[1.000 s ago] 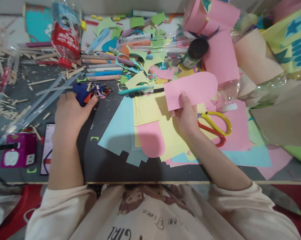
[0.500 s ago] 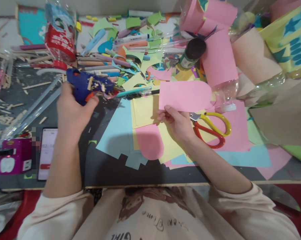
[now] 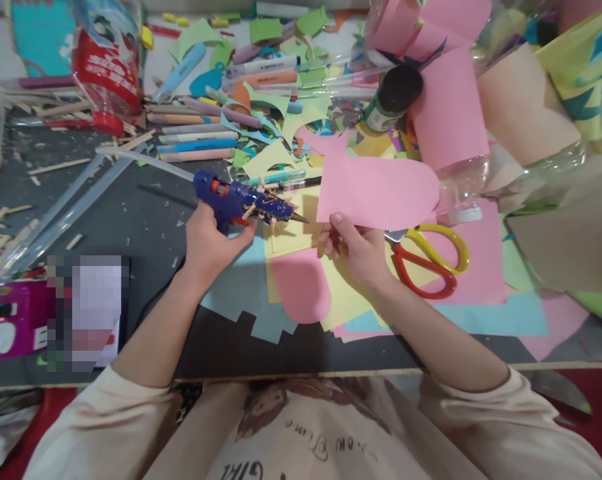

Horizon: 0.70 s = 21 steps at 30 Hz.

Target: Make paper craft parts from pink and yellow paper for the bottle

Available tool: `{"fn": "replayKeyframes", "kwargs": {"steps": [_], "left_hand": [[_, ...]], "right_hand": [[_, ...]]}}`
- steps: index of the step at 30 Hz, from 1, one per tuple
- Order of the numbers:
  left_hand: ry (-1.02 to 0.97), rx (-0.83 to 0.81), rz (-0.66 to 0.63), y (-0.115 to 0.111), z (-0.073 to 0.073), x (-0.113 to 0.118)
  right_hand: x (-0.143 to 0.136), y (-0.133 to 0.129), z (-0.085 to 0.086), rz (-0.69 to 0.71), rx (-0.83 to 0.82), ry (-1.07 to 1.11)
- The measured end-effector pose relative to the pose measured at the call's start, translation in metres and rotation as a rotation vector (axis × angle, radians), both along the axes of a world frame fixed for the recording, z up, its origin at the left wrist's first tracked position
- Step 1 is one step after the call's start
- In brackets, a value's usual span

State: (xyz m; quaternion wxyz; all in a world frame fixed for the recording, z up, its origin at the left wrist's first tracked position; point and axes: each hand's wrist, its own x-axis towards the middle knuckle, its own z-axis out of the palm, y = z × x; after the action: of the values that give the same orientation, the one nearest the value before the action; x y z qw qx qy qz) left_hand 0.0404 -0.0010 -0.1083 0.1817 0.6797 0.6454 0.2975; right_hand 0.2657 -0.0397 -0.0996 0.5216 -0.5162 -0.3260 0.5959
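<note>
My left hand (image 3: 215,243) is wrapped round the handle of a blue hot glue gun (image 3: 235,198), whose nozzle points right and has wood splinters stuck to it. A clear glue stick (image 3: 153,162) runs out of its back end. In my right hand (image 3: 355,247), thumb on top, is a pink piece of paper (image 3: 381,190) with a rounded right end. The gun's tip is close to the left edge of this paper. Below lies another rounded pink paper piece (image 3: 301,287) on yellow sheets. Scissors (image 3: 425,263) with red and yellow handles lie right of my right hand.
Several markers (image 3: 198,145) and green paper scraps (image 3: 305,120) cover the back. A red-labelled bottle (image 3: 108,73) stands at the left, a dark-capped jar (image 3: 393,97) and pink-wrapped bottle (image 3: 451,113) at the right. A phone (image 3: 98,293) and purple box (image 3: 15,320) lie front left.
My left hand has lifted the glue gun and carried it right, its nozzle now near the pink paper. My right hand holds the paper in nearly the same place.
</note>
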Motion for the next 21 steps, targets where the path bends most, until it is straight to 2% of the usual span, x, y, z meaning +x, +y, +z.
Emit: {"fn": "replayKeyframes", "kwargs": {"steps": [16, 21], "left_hand": [[0.111, -0.001, 0.028, -0.001, -0.0082, -0.0012], [0.129, -0.001, 0.021, -0.0008, -0.0056, -0.0001]], "right_hand": [[-0.0009, -0.0036, 0.0012, 0.048, -0.037, 0.066], [-0.0007, -0.0031, 0.0033, 0.057, -0.035, 0.049]]}}
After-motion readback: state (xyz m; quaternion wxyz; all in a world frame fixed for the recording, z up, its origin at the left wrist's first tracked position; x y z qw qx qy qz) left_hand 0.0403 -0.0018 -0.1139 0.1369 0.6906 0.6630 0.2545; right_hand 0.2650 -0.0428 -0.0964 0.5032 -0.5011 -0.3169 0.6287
